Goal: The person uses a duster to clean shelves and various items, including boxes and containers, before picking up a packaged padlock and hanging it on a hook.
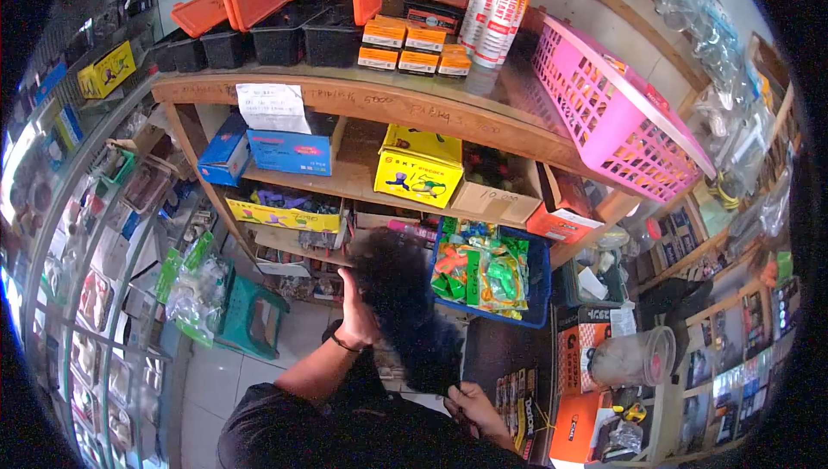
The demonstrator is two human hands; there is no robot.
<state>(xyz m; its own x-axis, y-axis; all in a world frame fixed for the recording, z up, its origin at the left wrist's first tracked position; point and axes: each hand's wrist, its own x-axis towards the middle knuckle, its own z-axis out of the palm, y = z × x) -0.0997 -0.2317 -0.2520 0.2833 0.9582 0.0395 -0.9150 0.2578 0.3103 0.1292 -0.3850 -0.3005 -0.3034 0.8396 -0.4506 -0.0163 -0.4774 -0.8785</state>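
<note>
A black, fluffy feather duster point(398, 301) slants across the middle of the view in front of the shelves. My right hand point(476, 409), low and right of centre, is closed round its lower end. Held up beside the feathers is my left hand point(355, 312), open and with the palm turned to the duster; some of its fingers are hidden by the feathers. A blue basket point(543, 301) with bagged green and orange items stands right of the duster, and a yellow printed box point(418, 167) is above it.
A wooden shelf unit point(388, 107) carries boxes, black bins and sealant tubes point(500, 12). A pink basket point(617, 115) overhangs its right end. A green stool point(250, 314) stands on the tiled floor at left. Glass-fronted racks line the left side.
</note>
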